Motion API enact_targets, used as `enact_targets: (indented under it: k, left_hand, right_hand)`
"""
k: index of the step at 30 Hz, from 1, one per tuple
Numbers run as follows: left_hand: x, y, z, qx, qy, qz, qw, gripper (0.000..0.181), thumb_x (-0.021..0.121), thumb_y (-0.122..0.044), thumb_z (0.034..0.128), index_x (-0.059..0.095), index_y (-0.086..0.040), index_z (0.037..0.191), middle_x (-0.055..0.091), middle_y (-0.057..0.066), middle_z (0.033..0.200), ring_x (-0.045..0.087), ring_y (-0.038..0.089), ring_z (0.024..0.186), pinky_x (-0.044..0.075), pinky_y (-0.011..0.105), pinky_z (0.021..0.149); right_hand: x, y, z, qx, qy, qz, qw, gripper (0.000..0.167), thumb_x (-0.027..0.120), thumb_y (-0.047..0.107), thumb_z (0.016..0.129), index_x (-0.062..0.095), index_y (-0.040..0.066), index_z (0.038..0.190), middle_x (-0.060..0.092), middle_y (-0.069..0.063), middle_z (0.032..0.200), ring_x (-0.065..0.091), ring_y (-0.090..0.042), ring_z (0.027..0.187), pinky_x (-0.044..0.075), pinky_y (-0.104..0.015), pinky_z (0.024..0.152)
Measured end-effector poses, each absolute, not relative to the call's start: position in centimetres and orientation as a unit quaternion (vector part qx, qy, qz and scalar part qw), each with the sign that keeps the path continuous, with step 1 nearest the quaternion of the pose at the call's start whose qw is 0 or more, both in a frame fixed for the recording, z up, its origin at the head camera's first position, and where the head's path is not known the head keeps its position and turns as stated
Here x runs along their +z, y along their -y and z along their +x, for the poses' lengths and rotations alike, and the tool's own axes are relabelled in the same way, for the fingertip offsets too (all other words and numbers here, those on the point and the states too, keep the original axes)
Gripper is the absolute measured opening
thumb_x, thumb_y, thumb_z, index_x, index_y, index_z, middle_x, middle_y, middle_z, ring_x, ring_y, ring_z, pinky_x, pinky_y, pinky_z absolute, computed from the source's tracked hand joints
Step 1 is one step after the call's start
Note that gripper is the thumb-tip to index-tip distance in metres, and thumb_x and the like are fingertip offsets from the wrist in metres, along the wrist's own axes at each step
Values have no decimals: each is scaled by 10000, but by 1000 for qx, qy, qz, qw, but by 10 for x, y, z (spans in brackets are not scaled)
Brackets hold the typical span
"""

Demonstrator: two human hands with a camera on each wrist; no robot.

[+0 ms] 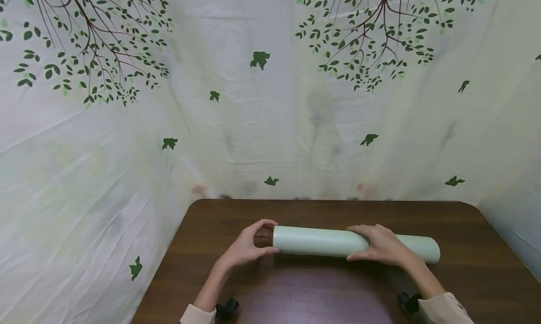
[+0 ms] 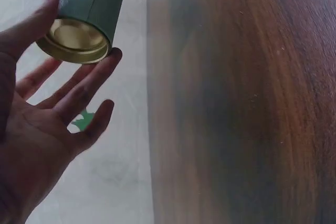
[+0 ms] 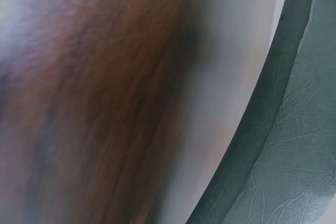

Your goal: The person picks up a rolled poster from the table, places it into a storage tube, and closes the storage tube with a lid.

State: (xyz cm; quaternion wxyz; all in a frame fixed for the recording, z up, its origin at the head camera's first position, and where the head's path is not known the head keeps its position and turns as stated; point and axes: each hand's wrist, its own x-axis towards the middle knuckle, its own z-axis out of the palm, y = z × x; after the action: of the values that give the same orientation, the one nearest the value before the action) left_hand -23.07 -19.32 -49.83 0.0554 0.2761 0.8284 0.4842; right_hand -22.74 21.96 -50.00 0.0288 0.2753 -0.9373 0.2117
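Note:
A long pale green cylindrical tube [image 1: 317, 241] lies level across both hands in the head view, apparently just above the table, with a shadow beneath. My right hand [image 1: 380, 245] grips it right of its middle, thumb on the near side and fingers over the top. At the tube's left end, my left hand [image 1: 249, 244] holds the rim between thumb and fingertips, palm away from the end. The left wrist view shows that end as a recessed gold metal cap [image 2: 76, 38]. In the right wrist view, the tube's green wrapping [image 3: 283, 129] has a visible seam; the right fingers are hidden there.
A brown wooden table [image 1: 321, 296] with rounded far corners spreads beneath the hands. Behind and left of it hangs a white cloth [image 1: 274, 127] printed with branches and green leaves. Dark straps [image 1: 228, 309] sit at both wrists by the light sleeves.

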Motion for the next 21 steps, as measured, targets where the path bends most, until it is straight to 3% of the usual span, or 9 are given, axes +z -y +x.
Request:
enact_targets:
  k: [4,6,12,21]
  left_hand:
    - [-504,191,-235,420,-866,270,33,688,889,-309,830,575,-119,1411,634,28,1259,696,205,1087,556,431,986]
    - [-506,189,-236,380,-887,260,22,691,889,-364,822,591,-145,1406,620,3,1229,670,196,1090,532,440,988]
    - [-510,181,-240,306,-913,267,-13,649,886,-425,803,643,-171,1349,644,6,1230,636,207,1077,395,419,956]
    - [-515,181,-243,278,-922,268,-21,620,888,-444,792,661,-174,1302,661,18,1202,641,220,1100,365,404,923]
  right_hand:
    - [-504,-211,-232,205,941,270,9,875,793,694,760,649,98,1384,715,-100,1317,691,-327,1165,447,-681,1014]
    - [-506,-206,-233,199,943,266,9,885,786,698,763,641,98,1397,704,-127,1334,663,-376,1223,394,-736,1051]
    - [-508,-196,-233,172,946,272,33,885,778,709,759,650,102,1390,708,-137,1320,654,-385,1230,442,-686,1030]
    - [-513,-184,-234,166,947,273,38,861,773,700,769,655,107,1381,711,-158,1301,657,-388,1218,430,-711,1038]
